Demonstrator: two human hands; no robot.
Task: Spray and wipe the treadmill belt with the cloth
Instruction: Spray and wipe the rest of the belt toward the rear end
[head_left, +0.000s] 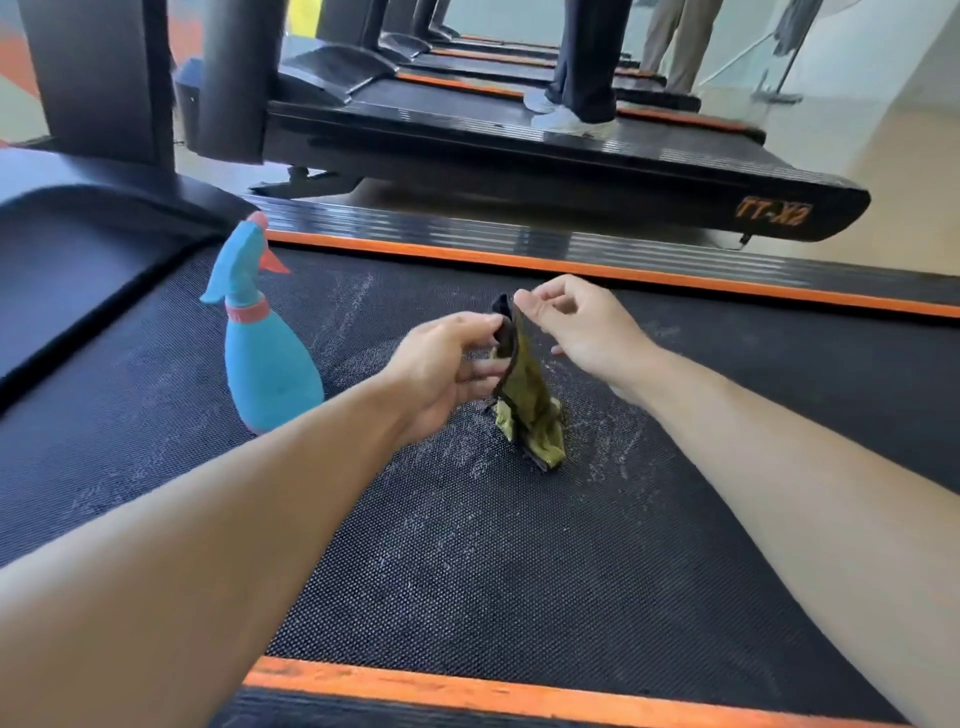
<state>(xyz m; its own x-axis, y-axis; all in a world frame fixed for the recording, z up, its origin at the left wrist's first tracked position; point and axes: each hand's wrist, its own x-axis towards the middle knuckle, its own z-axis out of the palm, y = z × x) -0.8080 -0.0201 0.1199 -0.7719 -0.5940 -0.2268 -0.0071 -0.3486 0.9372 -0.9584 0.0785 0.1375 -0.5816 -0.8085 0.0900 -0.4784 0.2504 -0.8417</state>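
While our left hand (441, 364) and right hand (576, 327) pinch its top edge, the cloth (530, 405) hangs toward six o'clock, its lower end touching the belt (467, 571).

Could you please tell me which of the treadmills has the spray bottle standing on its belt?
The nearest treadmill belt, where the blue spray bottle stands upright; the next treadmill carries a person's feet instead.
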